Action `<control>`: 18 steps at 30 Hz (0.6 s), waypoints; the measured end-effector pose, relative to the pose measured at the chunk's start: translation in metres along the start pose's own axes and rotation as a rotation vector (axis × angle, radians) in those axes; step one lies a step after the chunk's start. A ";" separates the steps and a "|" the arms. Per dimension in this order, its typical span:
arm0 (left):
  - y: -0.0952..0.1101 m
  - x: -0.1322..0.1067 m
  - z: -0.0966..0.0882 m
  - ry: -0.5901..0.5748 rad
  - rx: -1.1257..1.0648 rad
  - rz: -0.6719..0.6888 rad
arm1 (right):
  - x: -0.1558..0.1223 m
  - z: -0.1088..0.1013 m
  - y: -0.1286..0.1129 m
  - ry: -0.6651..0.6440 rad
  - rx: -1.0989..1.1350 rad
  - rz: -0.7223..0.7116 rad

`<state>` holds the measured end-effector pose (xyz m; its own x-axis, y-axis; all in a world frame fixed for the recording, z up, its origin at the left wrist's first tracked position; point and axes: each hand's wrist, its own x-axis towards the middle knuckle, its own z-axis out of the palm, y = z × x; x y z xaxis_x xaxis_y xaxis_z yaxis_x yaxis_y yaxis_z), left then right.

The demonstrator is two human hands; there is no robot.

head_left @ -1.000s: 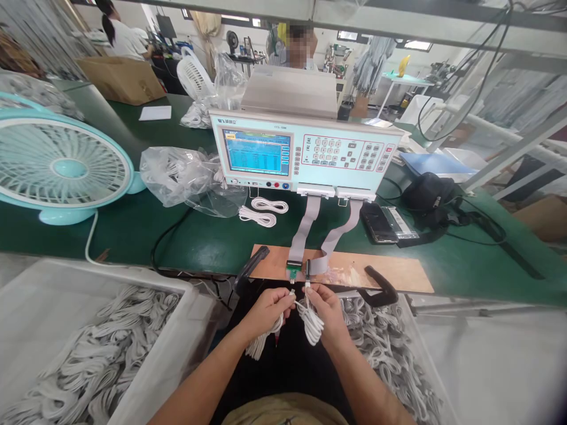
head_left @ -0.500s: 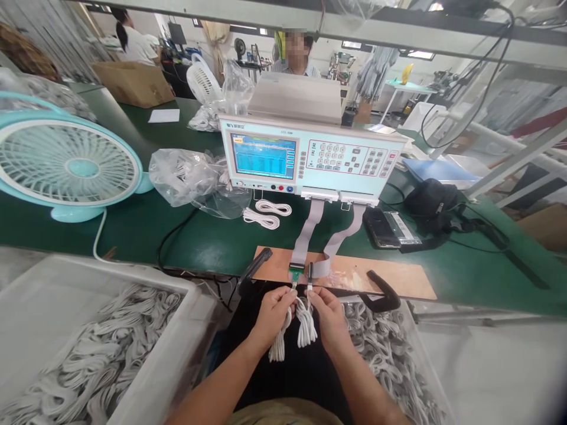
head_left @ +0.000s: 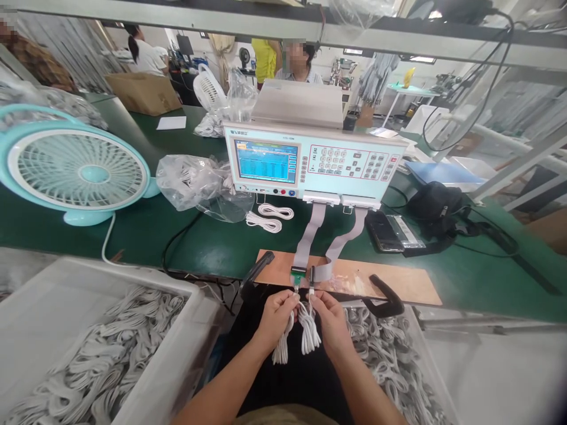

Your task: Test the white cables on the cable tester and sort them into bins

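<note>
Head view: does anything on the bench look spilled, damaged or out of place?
Nothing looks spilled or damaged. Only two coiled white cables lie loose on the green mat before the tester, outside the plastic bag beside them.

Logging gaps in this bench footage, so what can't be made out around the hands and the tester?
Head view, plug ends of the white cable: covered by fingertips of the left hand and right hand, so seating in the connectors is unclear.
Head view, tester screen: text too small to read.
Head view, right bin: partly hidden by the right forearm, cut at the bottom edge.
</note>
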<state>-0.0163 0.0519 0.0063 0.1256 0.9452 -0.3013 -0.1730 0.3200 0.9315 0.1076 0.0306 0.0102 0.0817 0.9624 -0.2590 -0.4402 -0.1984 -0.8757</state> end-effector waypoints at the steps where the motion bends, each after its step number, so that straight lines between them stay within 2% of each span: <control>1: 0.000 0.000 0.000 0.015 -0.016 -0.010 | 0.000 0.000 0.000 -0.001 -0.004 -0.007; 5: 0.002 -0.001 0.001 0.057 -0.036 -0.028 | 0.000 0.000 0.000 -0.008 -0.020 -0.025; 12: 0.001 -0.001 0.002 0.015 0.028 0.041 | 0.000 0.001 -0.002 0.021 -0.012 0.021; 18: 0.001 -0.002 0.005 0.050 -0.044 -0.016 | -0.001 0.001 -0.004 0.003 -0.041 -0.017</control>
<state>-0.0119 0.0504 0.0088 0.0801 0.9418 -0.3265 -0.2143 0.3362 0.9171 0.1084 0.0309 0.0139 0.0911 0.9652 -0.2453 -0.4017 -0.1898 -0.8959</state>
